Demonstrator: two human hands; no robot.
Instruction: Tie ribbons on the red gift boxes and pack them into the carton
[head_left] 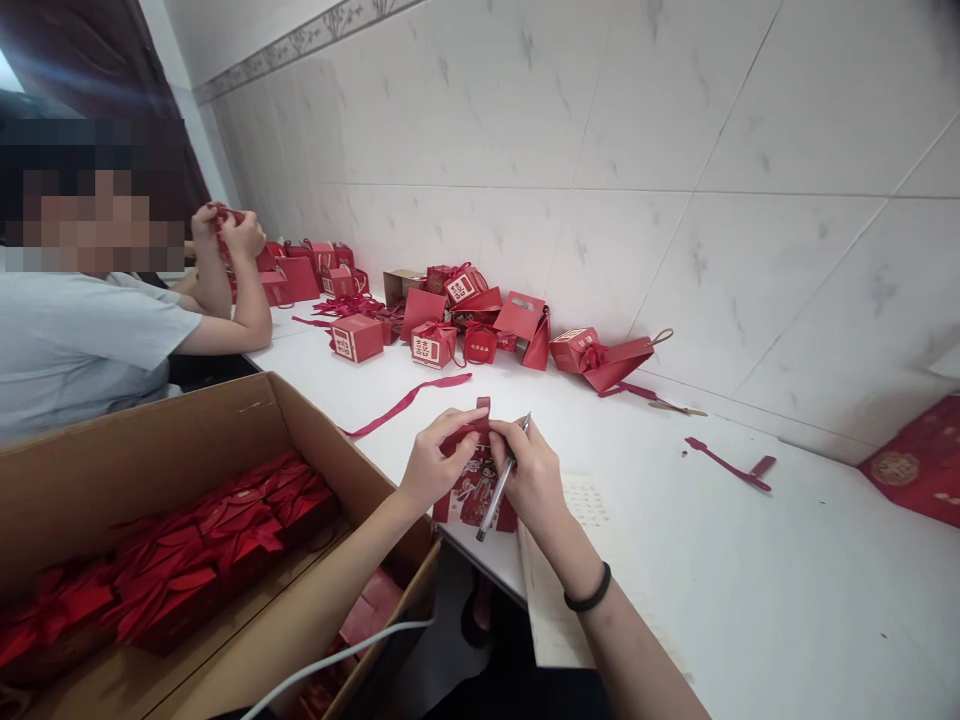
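Note:
A red gift box (463, 508) with a printed cartoon couple stands at the table's near edge in front of me. My left hand (439, 458) is closed at the box's top left, thumb and fingers pinching a dark red strap (484, 405) that sticks up there. From the other side my right hand (534, 468) pinches at the same top edge. A silver-grey pen (496, 495) is tucked in that right hand, slanting down across the box front. My fingers partly hide the box's top.
Left of me, a large cardboard box (330, 425) holds several red ribboned boxes. More red boxes (431, 345) line the wall. A ribbon (409, 400), a loose strap (727, 465) and a written paper (551, 610) lie on the table. A co-worker (97, 330) sits at left.

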